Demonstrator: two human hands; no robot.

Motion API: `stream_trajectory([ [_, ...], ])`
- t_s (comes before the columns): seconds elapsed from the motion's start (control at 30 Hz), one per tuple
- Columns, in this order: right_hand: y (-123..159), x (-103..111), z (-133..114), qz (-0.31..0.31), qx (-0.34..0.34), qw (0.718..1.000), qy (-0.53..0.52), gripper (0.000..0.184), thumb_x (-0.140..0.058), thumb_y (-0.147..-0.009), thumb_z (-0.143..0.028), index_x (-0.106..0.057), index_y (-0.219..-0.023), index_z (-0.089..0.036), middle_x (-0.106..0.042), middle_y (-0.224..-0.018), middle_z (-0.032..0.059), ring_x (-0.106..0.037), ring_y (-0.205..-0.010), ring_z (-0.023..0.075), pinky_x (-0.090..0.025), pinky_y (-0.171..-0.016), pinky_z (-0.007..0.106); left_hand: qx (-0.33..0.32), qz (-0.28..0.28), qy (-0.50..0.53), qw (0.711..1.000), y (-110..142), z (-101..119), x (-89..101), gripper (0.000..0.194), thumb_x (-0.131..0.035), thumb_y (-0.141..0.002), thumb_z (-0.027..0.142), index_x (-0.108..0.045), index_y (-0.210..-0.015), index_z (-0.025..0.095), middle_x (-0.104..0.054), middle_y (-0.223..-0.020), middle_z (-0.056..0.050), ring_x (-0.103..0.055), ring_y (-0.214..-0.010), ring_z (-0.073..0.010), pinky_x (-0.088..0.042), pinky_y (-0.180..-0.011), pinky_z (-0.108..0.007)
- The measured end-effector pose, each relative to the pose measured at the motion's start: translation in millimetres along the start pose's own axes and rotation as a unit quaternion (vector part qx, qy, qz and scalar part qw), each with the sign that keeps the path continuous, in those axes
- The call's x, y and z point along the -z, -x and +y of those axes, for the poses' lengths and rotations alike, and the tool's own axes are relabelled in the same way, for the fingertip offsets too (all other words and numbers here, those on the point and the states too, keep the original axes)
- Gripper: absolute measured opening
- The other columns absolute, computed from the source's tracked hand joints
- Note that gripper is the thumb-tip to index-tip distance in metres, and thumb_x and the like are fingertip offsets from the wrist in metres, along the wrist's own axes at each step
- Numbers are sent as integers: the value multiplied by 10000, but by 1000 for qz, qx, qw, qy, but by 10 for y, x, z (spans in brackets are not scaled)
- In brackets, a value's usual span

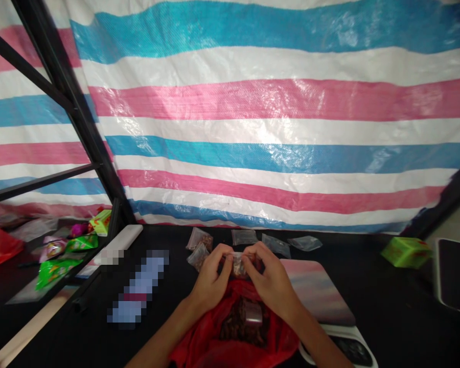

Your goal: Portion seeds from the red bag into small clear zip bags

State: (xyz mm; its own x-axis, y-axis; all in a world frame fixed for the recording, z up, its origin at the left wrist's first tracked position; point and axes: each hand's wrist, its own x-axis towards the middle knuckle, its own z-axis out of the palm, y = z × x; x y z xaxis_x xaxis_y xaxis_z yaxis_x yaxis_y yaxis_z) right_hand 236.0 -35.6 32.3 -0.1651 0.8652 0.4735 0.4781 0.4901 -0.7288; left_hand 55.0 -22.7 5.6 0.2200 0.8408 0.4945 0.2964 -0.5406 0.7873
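Note:
My left hand (211,278) and my right hand (269,279) meet over a small clear plastic pouch (237,265) and pinch its top edge between thumbs and fingers. The pouch holds something brown. Right below the hands an open red bag (199,342) holds a heap of brown dried pieces (237,327) and a small clear cup (252,313). Two filled pouches (199,246) lie just left of my hands on the black table (387,306). Three empty clear pouches (276,242) lie in a row behind my hands.
A striped pink, blue and white tarp (276,117) hangs behind the table. A black metal frame (72,107) stands at the left. A green box (406,251) sits at the right. A pink pad (314,291) lies beside my right hand. Green and pink packets (61,255) lie at far left.

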Motion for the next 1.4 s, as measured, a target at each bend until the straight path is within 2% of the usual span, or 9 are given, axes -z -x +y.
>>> stream_trajectory([
  [0.33, -5, 1, -6, -1, 33, 998, 45, 131, -560, -991, -195, -588, -867, -229, -580, -881, 8, -571, -849, 194, -409, -755, 313, -7, -2, -5, 1000, 7, 4, -11, 160, -464, -1049, 284, -599, -1039, 198, -628, -964, -35, -603, -884, -162, -474, -797, -276],
  [0.67, 31, 9, 3, -24, 73, 989, 125, 94, -586, -1000, -181, -618, -923, -227, -641, -971, 25, -559, -933, 229, -370, -830, 370, -87, -21, -58, 994, 29, -17, -10, 76, -518, -1004, 181, -593, -992, 190, -638, -998, -61, -598, -924, -177, -469, -832, -306],
  [0.87, 32, -4, 46, -15, 75, 985, 156, 151, -657, -947, -126, -662, -846, -238, -670, -904, 4, -583, -909, 225, -367, -803, 370, -133, -15, -98, 986, 18, -48, 17, 198, -507, -990, 132, -577, -815, 194, -640, -817, -33, -588, -827, -178, -432, -744, -306],
  [0.93, 22, 7, 59, -2, 85, 982, 167, 83, -666, -958, -185, -697, -976, -260, -687, -990, 15, -598, -972, 233, -393, -843, 374, -119, 7, -135, 984, -1, -77, 58, 202, -523, -976, 144, -556, -784, 196, -614, -782, -25, -571, -797, -182, -414, -714, -311],
  [1.0, -6, 61, 86, 29, 92, 977, 190, 177, -640, -983, -250, -687, -1151, -276, -689, -1112, 39, -604, -1065, 245, -413, -909, 387, -69, 60, -165, 982, -34, -112, 120, 178, -534, -966, 173, -556, -791, 201, -597, -790, -24, -567, -785, -188, -415, -704, -317],
  [1.07, -45, 160, 153, 64, 78, 968, 230, 220, -590, -1005, -285, -683, -1204, -272, -689, -1180, 61, -606, -1126, 257, -422, -956, 406, -5, 111, -201, 973, -79, -153, 196, 155, -541, -961, 205, -570, -808, 207, -603, -822, -29, -578, -818, -204, -439, -737, -334],
  [1.17, -85, 328, 346, 77, 40, 944, 319, 215, -552, -1015, -340, -749, -1036, -257, -711, -1206, 78, -604, -1190, 293, -407, -1018, 466, 67, 130, -294, 944, -140, -227, 301, 143, -547, -937, 207, -577, -797, 213, -623, -861, -51, -580, -916, -257, -469, -830, -392],
  [1.23, -75, 402, 505, 73, 22, 923, 378, 269, -574, -998, -415, -777, -925, -253, -716, -1251, 87, -540, -1312, 349, -326, -1107, 555, 93, 141, -351, 921, -160, -273, 342, 62, -561, -899, 179, -604, -859, 202, -627, -920, -78, -567, -963, -290, -479, -869, -431],
  [1.4, 17, 413, 746, 0, -21, 900, 434, 406, -502, -1025, -482, -814, -914, -248, -757, -1216, 85, -461, -1407, 403, -237, -1164, 634, 81, 193, -374, 904, -157, -272, 344, 264, -580, -850, 132, -628, -1106, 176, -591, -1090, -120, -549, -1051, -318, -489, -948, -481],
])
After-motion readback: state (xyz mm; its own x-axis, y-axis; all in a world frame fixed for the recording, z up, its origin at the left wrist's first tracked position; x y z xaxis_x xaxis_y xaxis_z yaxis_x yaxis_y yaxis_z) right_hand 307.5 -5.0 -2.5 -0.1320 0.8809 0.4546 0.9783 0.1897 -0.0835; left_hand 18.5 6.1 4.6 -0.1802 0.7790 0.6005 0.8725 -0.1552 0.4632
